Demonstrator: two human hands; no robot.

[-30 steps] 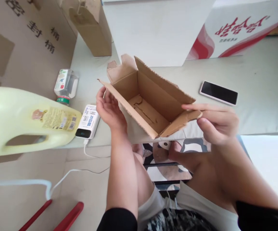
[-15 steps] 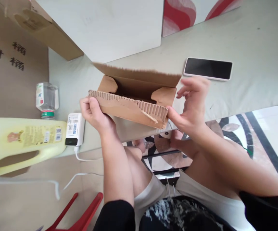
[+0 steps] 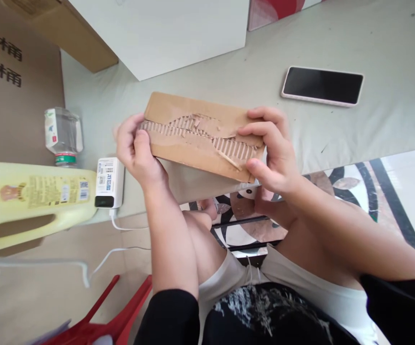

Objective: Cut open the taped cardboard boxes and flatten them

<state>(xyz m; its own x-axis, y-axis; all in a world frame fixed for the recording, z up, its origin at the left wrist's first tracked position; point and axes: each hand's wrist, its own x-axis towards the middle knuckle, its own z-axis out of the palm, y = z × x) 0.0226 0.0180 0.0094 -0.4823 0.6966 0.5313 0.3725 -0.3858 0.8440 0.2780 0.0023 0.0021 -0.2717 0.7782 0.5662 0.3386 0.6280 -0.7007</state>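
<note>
A small brown cardboard box is held between my two hands, over the near edge of the table. Its two top flaps lie folded down and meet along a ragged seam, where torn paper bares the corrugated ridges. My left hand grips the left end, thumb on top and fingers round the far side. At the right end my right hand presses the flap with its fingertips, its thumb on the near corner. The inside of the box is hidden.
On the table are a phone, a white power bank with a cable, a clear bottle, a yellow jug and a white box. Larger cardboard stands at left. A red stool is below.
The box stood open with its far flap raised; now both flaps are down and meet. My right hand has come from beside the box onto its right end.
</note>
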